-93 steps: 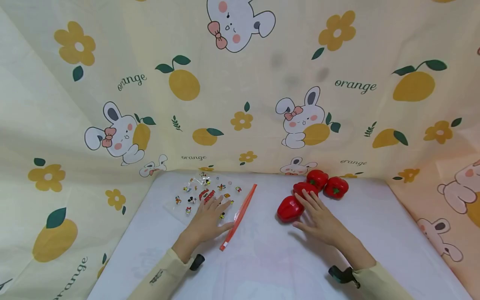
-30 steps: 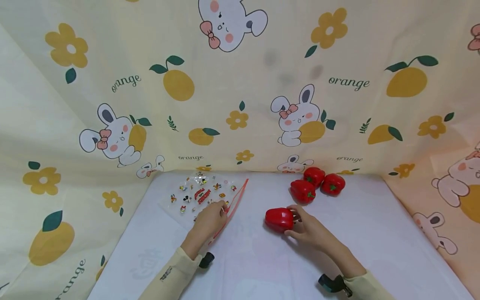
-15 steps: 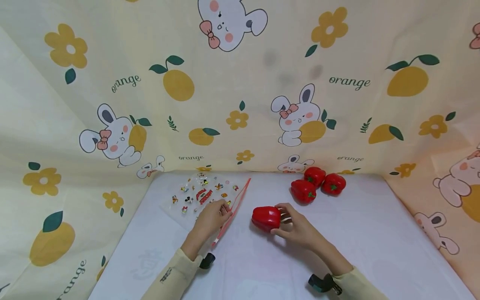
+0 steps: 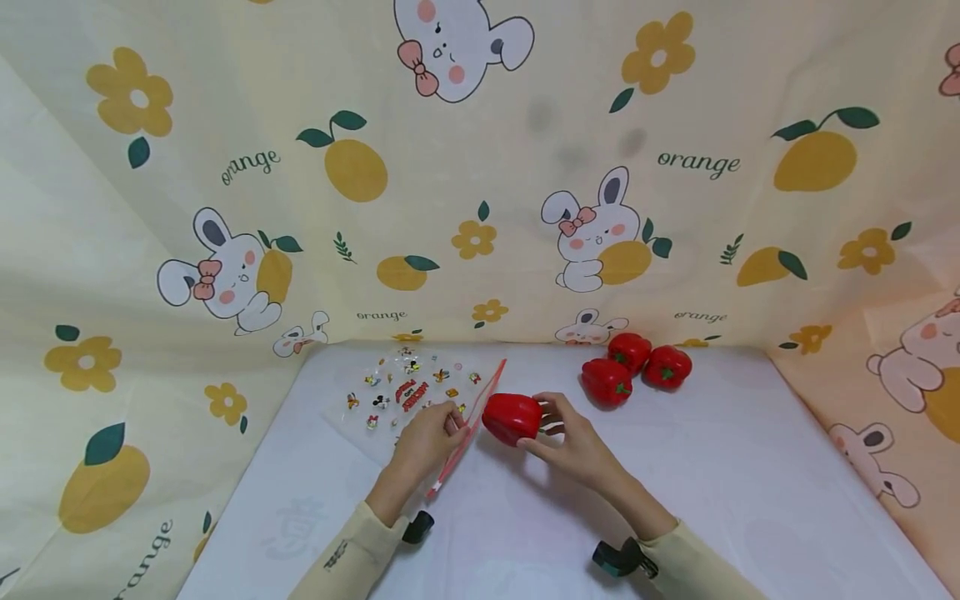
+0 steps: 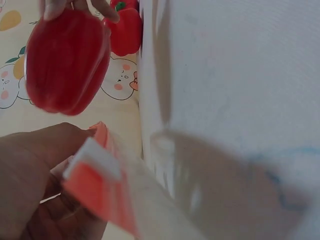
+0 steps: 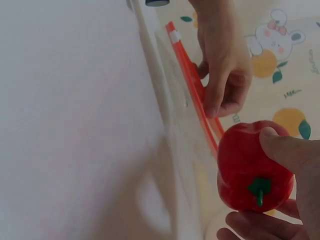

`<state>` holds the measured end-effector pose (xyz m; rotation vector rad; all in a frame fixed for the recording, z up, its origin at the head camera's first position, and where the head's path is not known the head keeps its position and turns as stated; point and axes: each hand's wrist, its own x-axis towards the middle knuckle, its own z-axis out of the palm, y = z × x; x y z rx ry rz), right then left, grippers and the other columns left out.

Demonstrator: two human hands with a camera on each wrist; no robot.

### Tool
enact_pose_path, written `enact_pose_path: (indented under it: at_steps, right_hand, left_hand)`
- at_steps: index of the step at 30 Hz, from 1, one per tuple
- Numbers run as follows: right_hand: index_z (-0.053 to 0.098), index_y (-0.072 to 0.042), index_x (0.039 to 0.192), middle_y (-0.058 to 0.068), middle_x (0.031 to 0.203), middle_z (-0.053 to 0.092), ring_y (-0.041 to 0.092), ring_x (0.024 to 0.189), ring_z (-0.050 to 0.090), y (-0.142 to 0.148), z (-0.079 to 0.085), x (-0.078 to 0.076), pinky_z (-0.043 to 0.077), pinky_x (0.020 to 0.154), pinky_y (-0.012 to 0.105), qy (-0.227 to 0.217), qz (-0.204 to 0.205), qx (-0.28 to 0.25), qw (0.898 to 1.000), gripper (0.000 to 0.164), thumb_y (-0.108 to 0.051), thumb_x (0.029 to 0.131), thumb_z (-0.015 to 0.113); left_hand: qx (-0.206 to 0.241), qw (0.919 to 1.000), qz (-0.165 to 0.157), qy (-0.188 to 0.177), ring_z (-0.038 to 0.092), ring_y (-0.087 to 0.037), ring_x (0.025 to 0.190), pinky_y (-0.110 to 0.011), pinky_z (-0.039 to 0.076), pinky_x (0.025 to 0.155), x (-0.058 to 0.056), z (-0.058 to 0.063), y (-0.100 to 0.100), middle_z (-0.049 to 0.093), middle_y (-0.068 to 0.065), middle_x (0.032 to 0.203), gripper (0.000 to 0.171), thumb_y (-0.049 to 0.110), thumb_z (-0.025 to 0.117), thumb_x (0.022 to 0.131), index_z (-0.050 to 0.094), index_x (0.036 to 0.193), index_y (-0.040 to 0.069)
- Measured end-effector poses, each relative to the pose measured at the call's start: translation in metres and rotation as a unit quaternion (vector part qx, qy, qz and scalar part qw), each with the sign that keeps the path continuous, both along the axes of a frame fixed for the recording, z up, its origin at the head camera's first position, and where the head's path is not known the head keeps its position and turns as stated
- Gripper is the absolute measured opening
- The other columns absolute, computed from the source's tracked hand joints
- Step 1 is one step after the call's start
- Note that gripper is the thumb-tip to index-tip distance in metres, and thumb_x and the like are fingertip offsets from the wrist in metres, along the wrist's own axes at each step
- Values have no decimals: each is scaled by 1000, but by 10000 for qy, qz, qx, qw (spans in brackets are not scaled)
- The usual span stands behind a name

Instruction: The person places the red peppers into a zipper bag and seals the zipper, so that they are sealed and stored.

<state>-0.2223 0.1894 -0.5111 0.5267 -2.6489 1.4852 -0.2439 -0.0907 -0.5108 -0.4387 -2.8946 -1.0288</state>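
My left hand (image 4: 425, 439) pinches the upper edge of a clear zip bag (image 4: 390, 392) printed with small cartoon figures. The bag's red zip strip (image 6: 192, 82) bows apart near the fingers in the right wrist view, and a white slider (image 5: 95, 160) sits at its near end. My right hand (image 4: 572, 442) grips a red bell pepper (image 4: 512, 418) by its stem end, thumb on one side and fingers on the other. That pepper hangs above the table beside the bag's mouth; its green stem shows in the right wrist view.
Three more red bell peppers (image 4: 606, 382) stand together at the back right of the white table (image 4: 712, 483). Behind the table hangs a cream cloth (image 4: 450, 167) with rabbits and oranges. Each wrist wears a dark camera mount (image 4: 625, 558).
My right hand has taken one pepper from the group and carried it left, lifting it to the bag. My left hand has gone from lying flat on the bag to pinching its edge.
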Motion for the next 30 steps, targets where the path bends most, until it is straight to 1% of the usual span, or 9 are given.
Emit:
enact_pose_path:
  at_steps: [4,7,13,16,20,22,25,27,30]
  right_hand:
    - [51,-14,148,9,131,71,25,111,69,-10,0,-1,60,95,53,31,-94,-91,9999,76,-30,86,93]
    - [50,-13,149,10,130,71,26,111,69,-17,1,-2,60,94,53,92,-127,-101,9998,77,-30,86,93]
    - [51,-15,148,8,128,71,24,110,69,-25,3,-6,60,94,49,126,-156,-64,9998,75,-29,87,93]
    - [52,-13,148,7,127,72,24,108,70,-26,3,-6,61,92,46,106,-184,-28,9998,76,-30,87,92]
    - [51,-12,150,9,128,71,27,107,70,-26,1,-6,61,91,45,38,-181,-32,9998,76,-30,87,92]
    - [51,-13,150,11,128,70,29,105,70,-25,0,-5,61,90,45,-23,-204,-30,9998,76,-30,87,92]
    - [50,-14,150,12,129,70,30,103,71,-25,-1,-4,62,88,44,-132,-260,-45,9996,77,-29,87,92]
    - [50,-12,151,13,129,70,28,101,71,-25,-2,-4,62,86,42,-194,-320,-80,9993,77,-27,87,92]
    - [50,-9,150,14,130,69,25,100,71,-26,-6,-5,62,84,37,-331,-405,-202,9984,76,-25,88,91]
  left_hand:
    - [-22,9999,83,-70,56,-10,73,-26,47,62,1,0,1,61,8,77,17,19,83,96,66,93,20]
    - [-74,9999,96,14,56,-10,73,-26,49,62,1,0,1,62,8,78,16,19,83,95,67,92,19]
    - [-135,9996,38,230,58,-8,74,-26,50,63,1,0,1,64,8,79,15,19,83,95,68,92,18]
    - [-151,9997,83,186,57,-9,74,-26,50,62,1,1,2,63,8,79,15,20,83,95,68,93,19]
    - [-227,9995,212,107,56,-10,75,-25,49,61,3,4,3,63,8,81,15,20,82,96,67,94,20]
    - [-300,9990,281,198,55,-10,75,-24,49,61,3,5,4,63,8,83,14,21,81,97,67,95,20]
    - [-439,9974,340,452,54,-8,74,-24,47,58,5,6,6,63,8,85,13,20,80,97,67,97,19]
    - [-498,9963,371,591,54,-8,72,-25,46,56,5,7,7,62,8,84,12,19,80,98,67,99,18]
    - [-569,9950,440,689,52,-7,70,-24,44,55,6,9,9,62,8,84,12,20,80,98,69,102,17]
